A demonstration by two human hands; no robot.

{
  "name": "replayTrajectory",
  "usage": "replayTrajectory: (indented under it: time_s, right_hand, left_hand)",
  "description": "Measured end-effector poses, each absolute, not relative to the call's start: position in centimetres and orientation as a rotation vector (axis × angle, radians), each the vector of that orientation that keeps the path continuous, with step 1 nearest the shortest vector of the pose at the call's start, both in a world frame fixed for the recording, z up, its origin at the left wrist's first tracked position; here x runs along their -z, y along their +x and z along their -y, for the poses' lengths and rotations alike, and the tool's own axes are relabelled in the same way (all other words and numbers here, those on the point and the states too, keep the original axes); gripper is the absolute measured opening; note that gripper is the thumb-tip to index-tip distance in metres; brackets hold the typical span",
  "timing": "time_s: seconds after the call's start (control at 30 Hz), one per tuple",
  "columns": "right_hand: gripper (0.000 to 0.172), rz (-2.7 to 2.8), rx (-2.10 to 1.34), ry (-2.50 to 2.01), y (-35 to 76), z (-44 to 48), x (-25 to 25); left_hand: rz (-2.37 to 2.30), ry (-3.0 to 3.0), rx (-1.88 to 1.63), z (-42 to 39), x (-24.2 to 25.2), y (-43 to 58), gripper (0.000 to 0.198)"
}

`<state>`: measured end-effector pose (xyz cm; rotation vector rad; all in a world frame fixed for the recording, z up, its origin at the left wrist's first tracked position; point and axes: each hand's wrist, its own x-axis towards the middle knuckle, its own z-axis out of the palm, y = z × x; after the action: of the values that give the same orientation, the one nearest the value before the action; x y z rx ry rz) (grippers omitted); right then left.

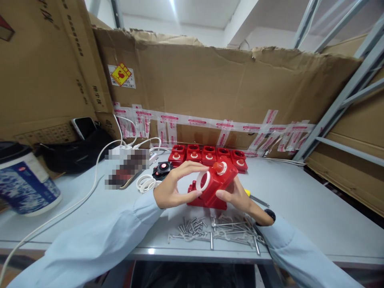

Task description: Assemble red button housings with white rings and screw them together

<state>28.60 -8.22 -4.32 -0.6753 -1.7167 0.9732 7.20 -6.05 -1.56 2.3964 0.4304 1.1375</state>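
My right hand (238, 195) grips a tilted red plastic housing (227, 176) from its right side, thumb in front. An orange-red knob in a white collar (221, 168) sits on the housing's face. My left hand (174, 185) curves around the left side, thumb below and fingers above, closed on a white ring (204, 181) at the housing's round opening. Whether the ring is seated in the opening I cannot tell. Another red part (220, 205) shows beneath, on the table. Close to my hands lie loose screws (193, 227) and T-shaped metal rods (229, 229).
Several red housings (209, 155) line the back by the cardboard wall (192, 80). White rings (146, 184), black parts (163, 169) and a phone (127, 170) lie left. A screwdriver (259, 200) is right. A cup (27, 184) and white cable (96, 176) occupy the far left.
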Motion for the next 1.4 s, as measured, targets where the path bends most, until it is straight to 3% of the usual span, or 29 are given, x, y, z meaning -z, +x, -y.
replayTrajectory:
  time_s: [0.1, 0.27, 0.4, 0.6, 0.77, 0.93, 1.13, 1.3, 1.4]
  right_hand:
    - [0.042, 1.690, -0.981, -0.664, 28.6, 8.2, 4.3]
    - [0.041, 1.700, -0.996, -0.673, 28.6, 8.1, 4.3]
    - [0.043, 1.654, -0.990, -0.659, 28.4, 8.1, 4.2]
    - [0.043, 1.672, -1.015, -0.671, 28.4, 8.2, 4.1]
    - [0.046, 1.664, -0.992, -0.676, 28.3, 8.1, 4.1]
    - [0.044, 1.701, -0.995, -0.683, 28.3, 8.2, 4.2]
    - [0.042, 1.621, -1.179, -0.666, 28.8, 7.1, 4.5]
    - [0.038, 1.630, -1.150, -0.675, 28.6, 7.2, 4.3]
    - [0.042, 1.670, -1.112, -0.656, 28.4, 7.8, 4.0]
  left_hand:
    - [-0.409, 2.353, -1.149, 6.0, 1.5, 7.1, 0.054]
    - [-0.472, 2.393, -1.210, 5.8, 1.6, 7.1, 0.044]
    - [-0.390, 2.404, -1.158, 5.9, 1.6, 7.1, 0.058]
    - [-0.479, 2.451, -1.194, 5.9, 1.5, 7.0, 0.043]
    - [-0.439, 2.460, -1.158, 5.9, 1.6, 7.0, 0.060]
    - [-0.558, 2.501, -1.152, 5.7, 1.8, 6.9, 0.046]
    - [-0.272, 2.790, -1.097, 4.8, 2.0, 6.4, 0.056]
    - [-0.393, 2.668, -1.088, 4.9, 1.9, 6.5, 0.063]
    - [-0.466, 2.578, -1.100, 5.3, 1.7, 6.5, 0.054]
